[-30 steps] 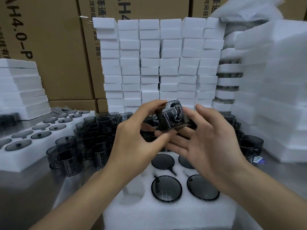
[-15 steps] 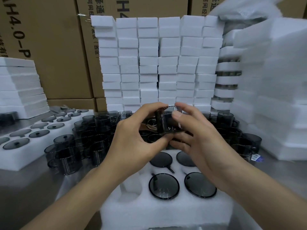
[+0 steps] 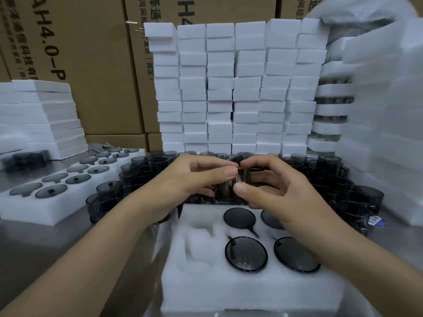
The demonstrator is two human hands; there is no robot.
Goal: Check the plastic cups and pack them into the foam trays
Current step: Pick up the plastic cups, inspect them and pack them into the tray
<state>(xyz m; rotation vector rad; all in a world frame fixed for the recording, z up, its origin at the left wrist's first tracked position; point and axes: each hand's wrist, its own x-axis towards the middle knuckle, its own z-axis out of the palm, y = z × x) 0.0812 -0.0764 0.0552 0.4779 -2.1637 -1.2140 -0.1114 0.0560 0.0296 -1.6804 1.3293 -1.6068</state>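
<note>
Steel table (image 3: 52, 252); cardboard cartons (image 3: 96, 72) and foam-block stacks (image 3: 229, 92) at twelve o'clock. Left hand (image 3: 183, 179) and right hand (image 3: 281, 191), fingers curled, pinch one smoky plastic cup (image 3: 229, 192) above the foam tray (image 3: 240, 289).

Both hands meet over the bench around one smoky dark plastic cup (image 3: 231, 187). The left hand (image 3: 194, 179) pinches it from the left with thumb and curled fingers, the right hand (image 3: 274, 181) from the right, thumb low on its wall. Just below them sits a white foam tray (image 3: 240, 284) with four dark cups seated in its right-hand pockets and bare pockets on its left. Loose cups (image 3: 137, 175) crowd the steel bench behind. A second foam tray (image 3: 36, 207) to the left holds more. Stacked foam blocks (image 3: 235, 88) and cardboard boxes (image 3: 91, 65) rise at the back.
</note>
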